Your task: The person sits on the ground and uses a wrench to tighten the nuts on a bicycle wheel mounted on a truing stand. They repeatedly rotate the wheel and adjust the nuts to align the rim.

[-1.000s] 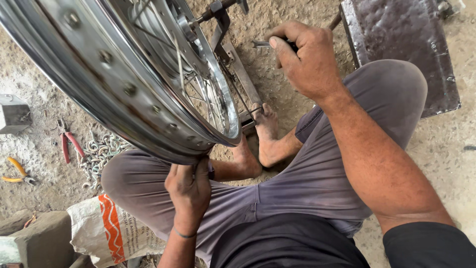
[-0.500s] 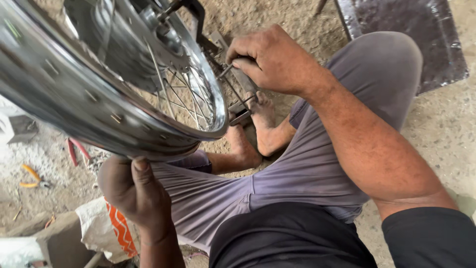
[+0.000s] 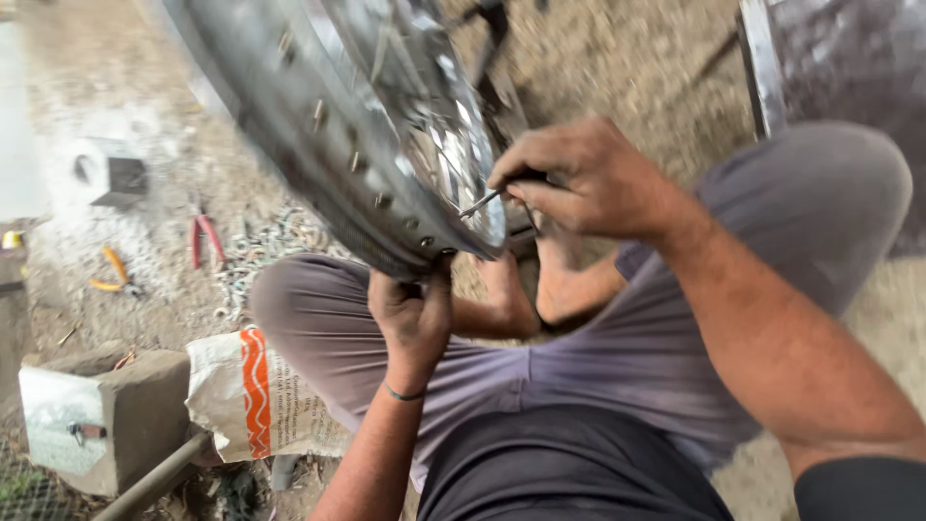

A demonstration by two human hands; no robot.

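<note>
A shiny spoked wheel rim (image 3: 318, 125) stands upright in front of me, above my crossed legs. My left hand (image 3: 413, 314) grips the rim's lower edge from below. My right hand (image 3: 588, 178) is closed around a thin metal tool (image 3: 479, 203), whose tip touches the rim's inner side among the spokes. The wheel is blurred. Its upper part runs out of the frame.
Red-handled pliers (image 3: 204, 236) and yellow-handled pliers (image 3: 114, 270) lie on the dirt ground at left, beside a pile of small metal parts (image 3: 256, 253). A grey block (image 3: 111, 169), a white-and-orange sack (image 3: 256, 396) and a concrete block (image 3: 101, 415) sit nearby. A dark metal plate (image 3: 839, 58) is top right.
My right hand has drawn in from the far side to the rim's inner edge with the tool. My left hand shifted its hold along the rim's bottom. The view swung.
</note>
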